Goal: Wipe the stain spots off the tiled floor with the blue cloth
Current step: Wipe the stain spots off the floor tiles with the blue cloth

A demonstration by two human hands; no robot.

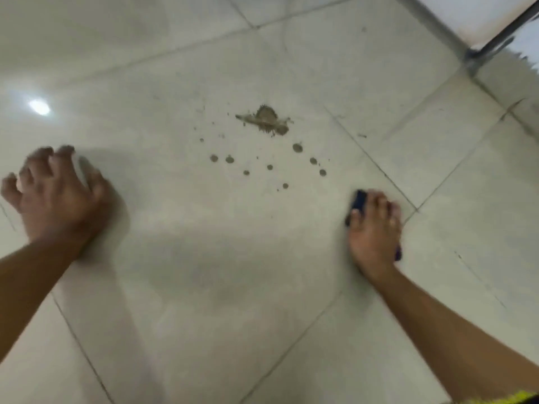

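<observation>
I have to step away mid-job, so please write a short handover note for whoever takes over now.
Left hand: bare, fingers spread, braced on the tiled floor.
Right hand: pressing the blue cloth to the floor, just short of the stains.
Large brown splat and the small drops below it look untouched.
Done: nothing wiped yet.
Left: wipe the drops, then the splat.

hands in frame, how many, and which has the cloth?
2. Left hand flat on the tiled floor, left side. Right hand lower right, pressing the blue cloth.
</observation>
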